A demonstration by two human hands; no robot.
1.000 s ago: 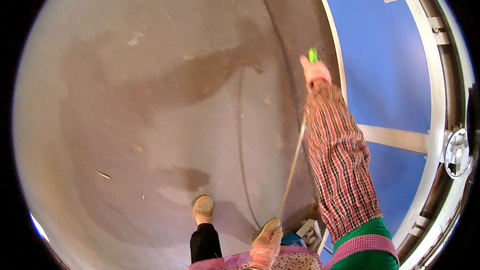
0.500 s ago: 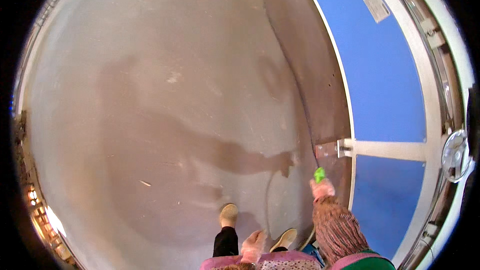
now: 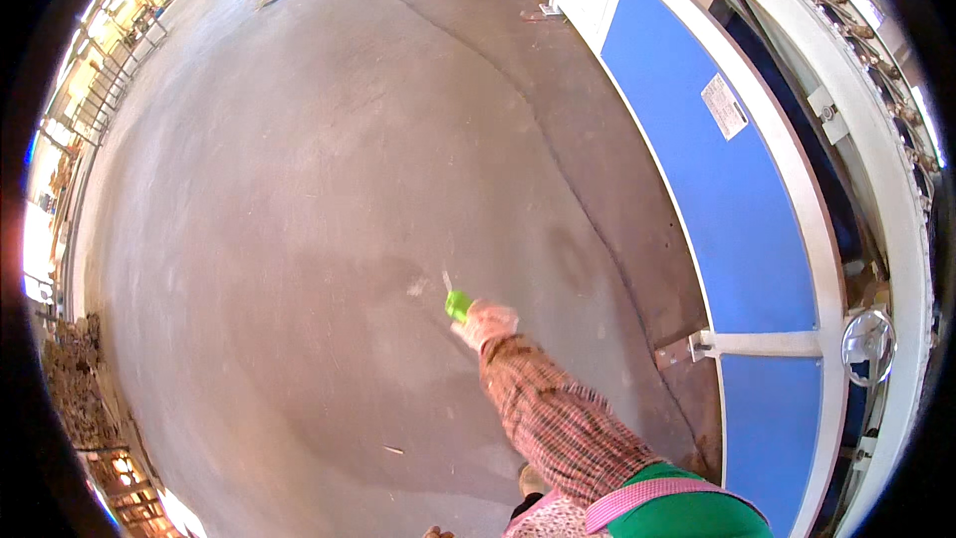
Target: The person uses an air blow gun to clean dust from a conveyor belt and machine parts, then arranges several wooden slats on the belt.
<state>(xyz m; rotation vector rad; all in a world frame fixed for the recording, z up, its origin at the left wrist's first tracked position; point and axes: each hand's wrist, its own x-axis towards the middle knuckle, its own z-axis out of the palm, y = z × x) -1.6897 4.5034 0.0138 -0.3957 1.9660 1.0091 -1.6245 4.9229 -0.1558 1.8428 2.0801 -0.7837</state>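
My right hand (image 3: 488, 324) reaches forward over the floor, closed round a small bright green handheld tool (image 3: 458, 306). A thin pale tip sticks out of the tool, pointing ahead and slightly left; motion blur hides its exact kind. The right sleeve is checked brown, with green and a pink strap at the shoulder. Just a sliver of my left hand (image 3: 436, 533) shows at the lower edge, its fingers cut off by the picture. Beneath the tool lies the grey-brown concrete floor (image 3: 299, 189), with a pale scuff (image 3: 418, 288) near the tip.
Along the right stands a long machine with blue panels (image 3: 707, 169), a white frame and a handwheel (image 3: 869, 347). A dark line (image 3: 568, 179) runs along the floor beside it. A small pale scrap (image 3: 394, 450) lies nearby. Railings (image 3: 105, 90) and stacked material (image 3: 75, 379) line the left.
My right hand has swung left and forward with the green tool, away from the machine's side. The view has tilted up, showing more of the far floor; my left hand has mostly left the picture.
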